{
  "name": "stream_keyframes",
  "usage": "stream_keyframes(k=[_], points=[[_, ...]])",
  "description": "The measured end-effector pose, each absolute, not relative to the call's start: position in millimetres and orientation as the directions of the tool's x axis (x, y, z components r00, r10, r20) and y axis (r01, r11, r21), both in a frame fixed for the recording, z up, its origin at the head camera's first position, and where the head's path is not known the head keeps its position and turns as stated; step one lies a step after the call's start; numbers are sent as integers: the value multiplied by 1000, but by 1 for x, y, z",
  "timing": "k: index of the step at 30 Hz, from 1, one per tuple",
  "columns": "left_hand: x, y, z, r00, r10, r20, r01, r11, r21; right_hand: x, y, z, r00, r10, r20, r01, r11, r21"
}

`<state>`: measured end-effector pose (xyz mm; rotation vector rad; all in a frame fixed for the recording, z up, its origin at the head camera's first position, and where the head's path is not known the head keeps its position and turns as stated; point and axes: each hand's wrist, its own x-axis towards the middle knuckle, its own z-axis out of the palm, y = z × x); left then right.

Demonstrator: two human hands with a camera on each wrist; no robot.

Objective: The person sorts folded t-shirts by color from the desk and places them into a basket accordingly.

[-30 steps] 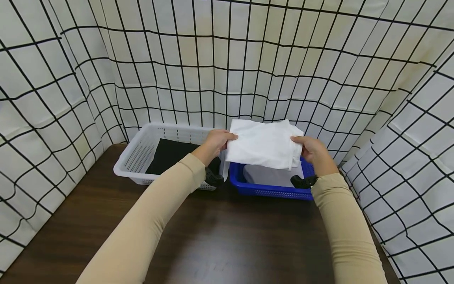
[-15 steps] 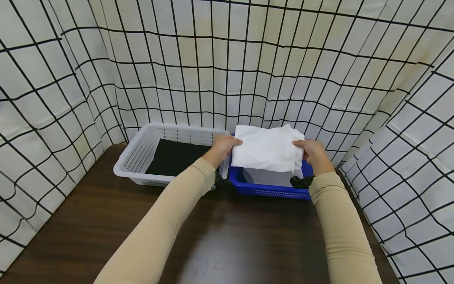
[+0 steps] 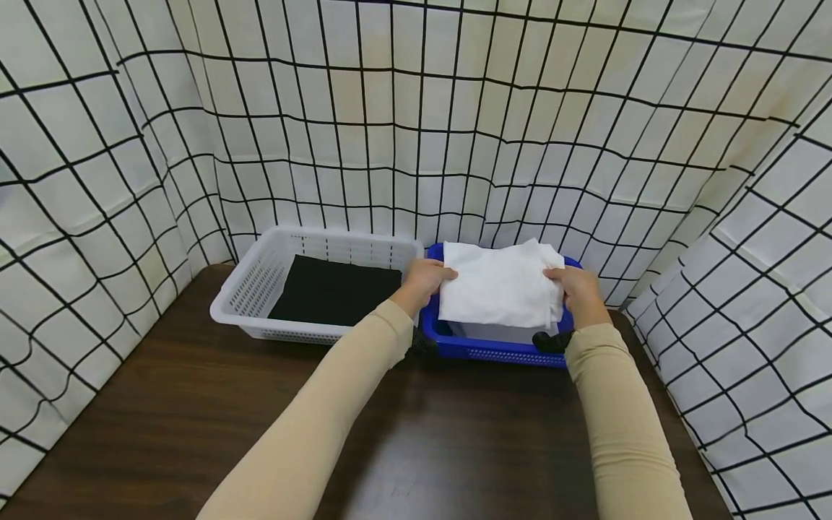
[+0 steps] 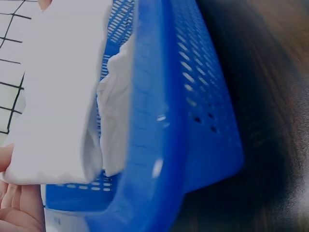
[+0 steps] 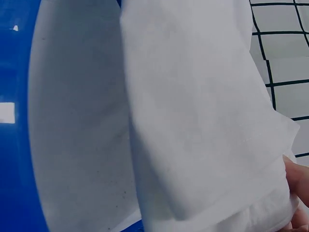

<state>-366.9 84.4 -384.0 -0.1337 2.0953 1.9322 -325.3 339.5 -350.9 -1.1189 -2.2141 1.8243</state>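
Observation:
A folded white cloth (image 3: pixel 500 283) is held flat over the blue basket (image 3: pixel 494 352). My left hand (image 3: pixel 424 283) pinches its left edge, thumb on top and fingers beneath. At the opposite edge, my right hand (image 3: pixel 582 292) grips the cloth in the same way. Inside the blue basket lies another white cloth (image 4: pixel 116 111), partly covered from above by the held one. In the right wrist view that lower cloth (image 5: pixel 82 121) shows between the blue rim and the held folded cloth (image 5: pixel 203 111).
A white perforated basket (image 3: pixel 242 289) stands left of the blue one, with a folded black cloth (image 3: pixel 334 289) inside. Both rest on a dark wooden table (image 3: pixel 416 440). Black wire grid panels (image 3: pixel 390 130) backed by white sheeting enclose the table's back and sides.
Both hands have lowered the folded white cloth toward the blue basket and shifted it to the right. The left hand has moved from over the white basket's edge toward the blue one.

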Motion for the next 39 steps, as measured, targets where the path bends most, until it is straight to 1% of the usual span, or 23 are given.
stream_keyframes(k=[4, 5, 9, 13, 16, 19, 23, 29, 39], points=[[-362, 89, -388, -957, 148, -247, -226, 146, 963, -326, 343, -359, -736, 558, -383, 474, 21, -880], [-361, 90, -389, -957, 152, -247, -221, 168, 961, -326, 343, -362, -729, 568, -381, 468, 9, -883], [-356, 94, -393, -960, 151, -237, -188, 281, 941, -325, 345, -372, -736, 559, -382, 456, -8, -890], [-354, 99, -395, -973, 147, -177, -101, 418, 903, -324, 346, -382, -749, 539, -385, 445, -21, -895], [-355, 103, -396, -978, 161, -133, -34, 506, 862, -325, 346, -387, -741, 548, -387, 453, -18, -891], [-356, 106, -397, -978, 177, -107, 11, 563, 826, -325, 344, -391, -729, 561, -392, 475, 2, -880], [-352, 108, -399, -980, 186, -77, 52, 603, 796, -324, 342, -396, -719, 573, -392, 493, 25, -870], [-347, 109, -401, -975, 220, 6, 150, 644, 750, -322, 337, -402, -720, 582, -379, 497, 51, -866], [-345, 105, -402, -961, 269, 59, 243, 728, 641, -327, 334, -412, -739, 541, -401, 479, 4, -878]])
